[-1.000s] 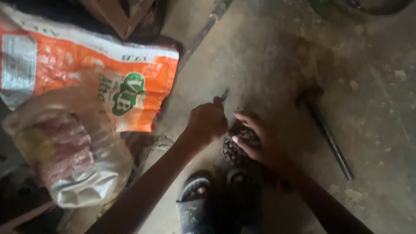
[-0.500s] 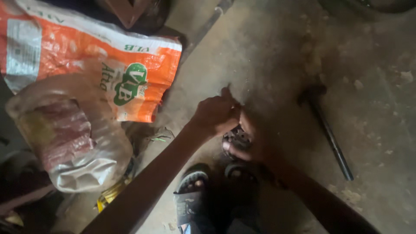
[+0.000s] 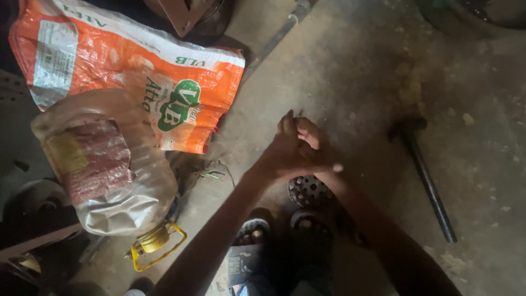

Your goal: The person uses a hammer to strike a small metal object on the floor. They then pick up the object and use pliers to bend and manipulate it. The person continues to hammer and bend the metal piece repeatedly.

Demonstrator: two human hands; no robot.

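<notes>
**Two hands joined above a round perforated metal part on a workshop floor**

Landmark: the round perforated metal part (image 3: 309, 190), lying on the concrete floor (image 3: 356, 71) just ahead of the person's sandalled feet (image 3: 279, 233).

Far left of the part: a clear plastic bag (image 3: 109, 181) holding reddish and yellow contents. Above that bag and to the upper left of the part: an orange and white woven sack (image 3: 126, 71), lying flat. Lower left of the part: a small yellow-framed object (image 3: 156, 244); its kind cannot be told. Between sack and part: a few thin loose wires (image 3: 211, 174).

Directly above the part, and apart from it: the left hand (image 3: 285, 151) and the right hand (image 3: 318, 148), pressed together, the left lying over the right. Fingers are folded close; whether they clamp anything between them cannot be told, since the overlap hides the palms.

Right of the part, well apart: a dark long-handled tool (image 3: 427, 181), its head at the far end, lying on the floor untouched.
</notes>
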